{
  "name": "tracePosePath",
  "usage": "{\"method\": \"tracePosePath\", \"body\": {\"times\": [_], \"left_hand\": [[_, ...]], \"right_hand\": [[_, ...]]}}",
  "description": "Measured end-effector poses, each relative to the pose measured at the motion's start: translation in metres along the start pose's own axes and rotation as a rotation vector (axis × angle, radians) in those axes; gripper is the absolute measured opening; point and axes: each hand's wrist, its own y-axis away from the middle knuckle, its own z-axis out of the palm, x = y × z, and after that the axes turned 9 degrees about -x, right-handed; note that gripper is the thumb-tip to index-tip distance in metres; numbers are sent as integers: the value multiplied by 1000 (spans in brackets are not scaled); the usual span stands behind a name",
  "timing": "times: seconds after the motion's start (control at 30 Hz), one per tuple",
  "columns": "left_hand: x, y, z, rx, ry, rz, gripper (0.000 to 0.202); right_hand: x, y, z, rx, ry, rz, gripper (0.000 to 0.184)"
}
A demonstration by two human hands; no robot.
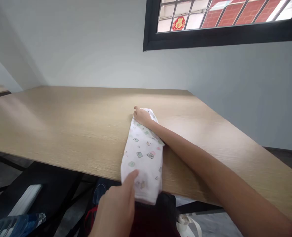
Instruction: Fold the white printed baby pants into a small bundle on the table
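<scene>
- My left hand (pixel 118 201) pinches the near end of the printed cloth (pixel 141 149).
- My half-curled right hand (pixel 142 116), grip unclear, seemingly steadies its far end on the desk (pixel 86 125).

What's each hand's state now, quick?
Left hand: thumb over near end of patterned cloth, fingers hidden; grip can't be told.
Right hand: on cloth's far end; open or closed unclear.

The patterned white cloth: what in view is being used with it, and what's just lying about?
In use:
- patterned white cloth
- left hand, thumb on its near end
- right hand, on its far end
- table beneath

Lying about:
- clear blue bottle
- long white object on black seat
</scene>
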Motion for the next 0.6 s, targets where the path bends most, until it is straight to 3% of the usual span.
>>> {"method": "tracePosePath", "body": {"times": [0.17,0.23,0.3,0.37,0.43,0.53,0.6], "left_hand": [[0,13,6,-97,-91,94,51],[-7,24,-5,-143,-88,152,47],[-8,25,-27,-99,-24,195,42],[-2,3,-54,36,12,252,41],[9,-40,-77,140,-75,417,41],[25,-112,-93,79,-256,609,38],[29,-135,-87,35,-305,652,34]], "right_hand": [[20,23,-28,-120,-143,-84,40],[19,41,-44,-226,-232,-107,37],[14,65,-56,-271,-297,-148,35],[5,92,-62,-240,-356,-192,35],[-4,117,-60,-198,-414,-208,38],[-12,139,-48,-174,-453,-262,37],[-11,137,-38,-196,-421,-311,35]]}}
